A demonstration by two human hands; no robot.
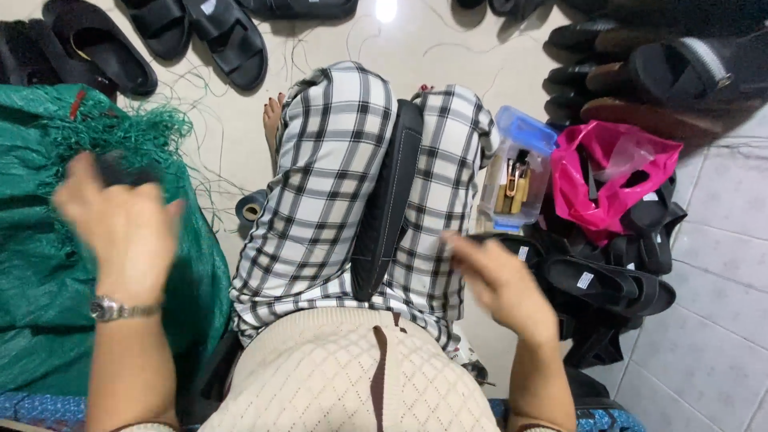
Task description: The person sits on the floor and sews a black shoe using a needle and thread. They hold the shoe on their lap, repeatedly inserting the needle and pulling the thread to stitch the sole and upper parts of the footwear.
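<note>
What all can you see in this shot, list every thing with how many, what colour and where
black sole piece: one, black, wedged upright between the knees
green net sack: one, green, frayed threads, at the left
clear plastic tub: one, clear with blue lid, small tools inside, right of the knees
pink plastic bag: one, pink, right of the tub
black sandals: a pile, count unclear, on the floor at the right
more sandals: several, black, along the top edge
tape roll: one, dark, on the floor left of the legs
checked trousers: one pair, black and white, centre
wristwatch: one, silver, left wrist
left hand: raised over the sack, blurred, something dark at the fingers
right hand: beside the right knee, near the sandals
</note>
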